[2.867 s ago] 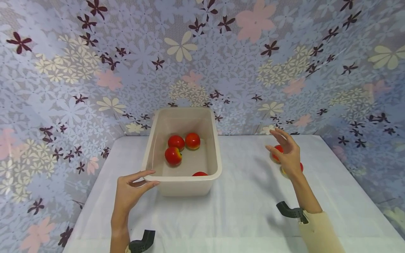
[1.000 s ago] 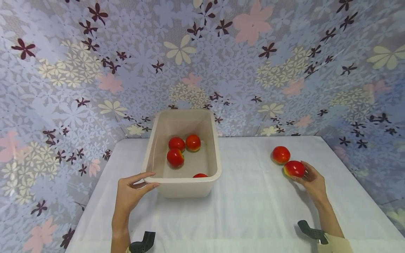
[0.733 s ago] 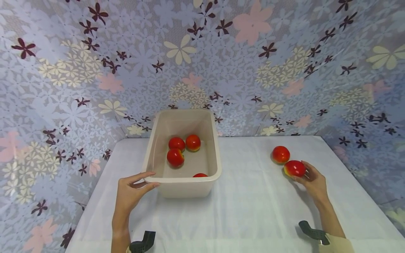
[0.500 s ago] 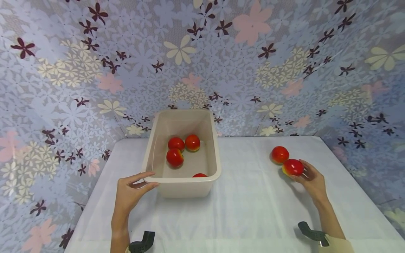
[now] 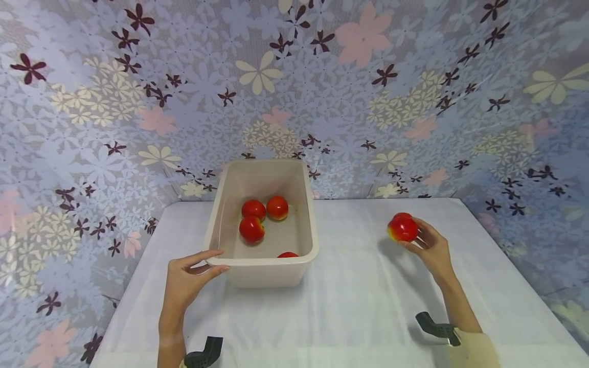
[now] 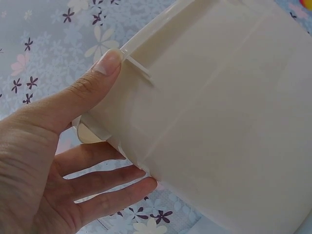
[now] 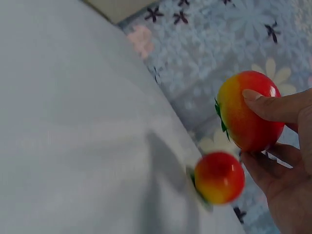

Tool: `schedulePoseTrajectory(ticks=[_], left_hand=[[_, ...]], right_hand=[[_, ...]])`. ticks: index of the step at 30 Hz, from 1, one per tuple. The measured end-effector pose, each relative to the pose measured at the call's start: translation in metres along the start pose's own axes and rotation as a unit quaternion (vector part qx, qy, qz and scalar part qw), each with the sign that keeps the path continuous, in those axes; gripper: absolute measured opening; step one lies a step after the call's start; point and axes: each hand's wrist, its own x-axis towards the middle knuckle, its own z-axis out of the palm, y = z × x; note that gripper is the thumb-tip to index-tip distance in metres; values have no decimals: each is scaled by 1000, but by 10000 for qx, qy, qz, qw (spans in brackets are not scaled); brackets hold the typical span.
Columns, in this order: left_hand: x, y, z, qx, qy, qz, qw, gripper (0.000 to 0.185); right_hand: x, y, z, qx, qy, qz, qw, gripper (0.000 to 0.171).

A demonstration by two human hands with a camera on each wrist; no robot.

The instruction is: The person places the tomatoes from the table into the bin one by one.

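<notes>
My left hand [image 5: 181, 283] grips the near left corner of a cream plastic bin [image 5: 267, 276]. In the left wrist view its thumb [image 6: 90, 85] presses the outer wall by the rim. My right hand [image 5: 432, 250] holds a glossy red-and-yellow fruit [image 7: 251, 112] with small green leaves at one end, raised above the table. Behind and below it, a similar fruit [image 7: 219, 178] stays on the cloth, mostly hidden in the head view. Inside the bin three red fruits sit in a cluster; another red fruit [image 5: 288, 254] shows only its top over the near rim.
A white cloth [image 5: 354, 306] covers the table. Flower-patterned fabric [image 5: 340, 122] rises behind and on both sides. The bin's raised walls stand left of the middle, with a stretch of table between it and the right hand. Each wrist wears a dark camera mount [image 5: 434, 325].
My right hand first reached over the two table fruits, then took hold of the nearer one. It has now lifted that fruit and moved it left and away. The left hand stays on the bin.
</notes>
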Motion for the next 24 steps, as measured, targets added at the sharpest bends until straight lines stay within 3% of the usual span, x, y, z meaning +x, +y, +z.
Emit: schedulePoseTrajectory(ticks=[5, 9, 16, 24], left_hand=[[0, -1, 1, -89, 3, 14, 10000, 35], [0, -2, 2, -166, -4, 14, 9999, 35], [0, -1, 3, -123, -43, -5, 9999, 34], [1, -1, 1, -46, -44, -79, 9999, 34]], right_hand=[[13, -2, 19, 196, -179, -360, 9990, 68], [12, -42, 32, 455, -408, -313, 9976, 66], [14, -59, 49, 1198, -626, -389, 9901, 64], [21, -76, 68, 1433, -812, -504, 9851, 63]])
